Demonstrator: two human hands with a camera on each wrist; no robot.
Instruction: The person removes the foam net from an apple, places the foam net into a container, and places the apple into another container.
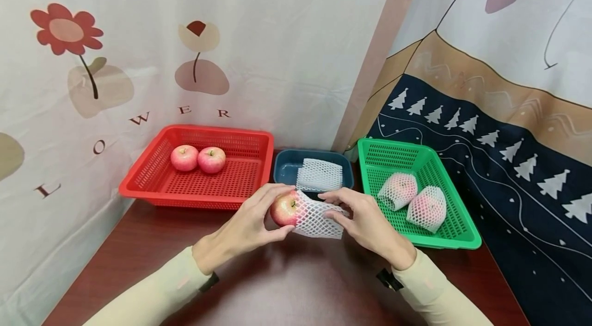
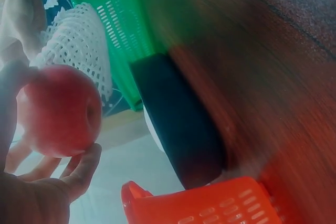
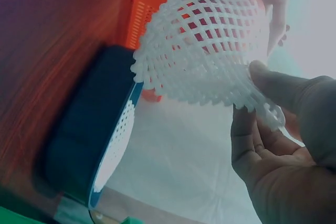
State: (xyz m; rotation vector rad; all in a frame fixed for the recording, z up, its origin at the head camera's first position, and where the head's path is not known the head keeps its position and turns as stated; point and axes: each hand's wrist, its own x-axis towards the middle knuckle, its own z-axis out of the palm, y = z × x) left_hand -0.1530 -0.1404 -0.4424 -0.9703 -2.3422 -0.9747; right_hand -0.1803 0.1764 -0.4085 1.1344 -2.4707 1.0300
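With two pale sleeves (image 1: 182, 279) at the near edge, over one reddish-brown table (image 1: 287, 290). Grips one apple (image 1: 283, 209) in the curled fingers and thumb of the left hand (image 1: 247, 225). Pinches one white foam net (image 1: 321, 218) near its free end with thumb and fingers of the right hand (image 1: 365, 220), its other end round part of the held apple, above the table. To the right, has one green basket (image 1: 444, 241) with two netted apples (image 1: 427, 209) in it; beyond the hands, one blue tray (image 1: 287, 165) with white netting (image 1: 319, 174), layers impossible to count; to the left, one red basket (image 1: 185, 201) with two bare apples (image 1: 185, 158). Behind, one pale curtain (image 1: 296, 33) with two printed flowers (image 1: 67, 29), beside one dark tree-print cloth (image 1: 509, 202)
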